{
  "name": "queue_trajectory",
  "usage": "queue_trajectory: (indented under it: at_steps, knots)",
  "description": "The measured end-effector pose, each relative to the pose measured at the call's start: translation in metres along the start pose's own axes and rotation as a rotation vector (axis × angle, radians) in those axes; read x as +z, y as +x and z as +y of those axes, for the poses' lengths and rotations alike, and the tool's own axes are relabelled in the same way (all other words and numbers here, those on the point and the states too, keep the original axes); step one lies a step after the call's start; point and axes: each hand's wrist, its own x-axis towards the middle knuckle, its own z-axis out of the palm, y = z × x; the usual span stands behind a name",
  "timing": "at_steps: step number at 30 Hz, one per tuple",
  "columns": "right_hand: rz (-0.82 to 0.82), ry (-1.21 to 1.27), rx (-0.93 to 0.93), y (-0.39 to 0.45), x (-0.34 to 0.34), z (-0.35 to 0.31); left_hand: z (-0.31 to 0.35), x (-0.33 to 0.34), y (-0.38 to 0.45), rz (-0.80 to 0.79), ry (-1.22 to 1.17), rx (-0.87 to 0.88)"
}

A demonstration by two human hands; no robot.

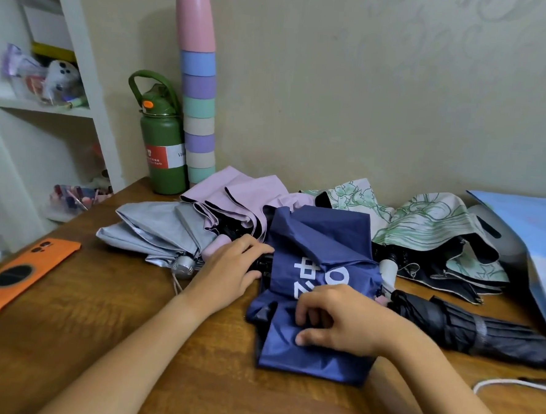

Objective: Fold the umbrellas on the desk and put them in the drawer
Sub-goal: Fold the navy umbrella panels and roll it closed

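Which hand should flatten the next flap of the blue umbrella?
Probably the right hand: it already lies on the navy blue umbrella fabric, fingers pinching a fold. The left hand is at the umbrella's left edge, seemingly steadying its black frame.

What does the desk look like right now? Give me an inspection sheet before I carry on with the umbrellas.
Surface: wooden desk, crowded along the wall.
Job's things: navy umbrella half folded; grey umbrella, lilac umbrella and floral umbrella loose; black umbrella rolled. Drawer not in view.
Clutter: orange phone, green bottle, stacked cups, blue folder.
Grippers: left hand at the navy umbrella's black shaft; right hand pinching its fabric.
Cables: white cord.
Surroundings: white shelves, beige wall.
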Motion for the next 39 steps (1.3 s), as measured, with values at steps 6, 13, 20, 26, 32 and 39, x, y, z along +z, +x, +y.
queue_trajectory:
  at_steps: [6,13,20,26,32,39]
  knots:
    - [-0.11,-0.278,0.181,-0.004,-0.001,-0.029,0.018,-0.009,-0.002,-0.039,0.108,-0.063]
    - [-0.142,-0.085,-0.032,-0.039,0.015,-0.033,0.059,-0.036,-0.038,0.316,-0.087,0.038]
    - [-0.009,0.172,-0.119,-0.046,0.022,-0.015,0.103,-0.052,-0.069,0.132,-0.319,0.362]
    - [0.236,-0.017,-0.14,-0.042,0.028,0.004,0.095,-0.026,-0.077,-0.33,-0.192,0.188]
    - [0.291,-0.006,-0.13,-0.072,0.028,0.007,0.093,-0.021,-0.079,-0.037,-0.277,0.23]
    - [0.47,0.008,-0.2,-0.099,0.036,0.016,0.101,-0.023,-0.086,0.111,-0.428,0.169]
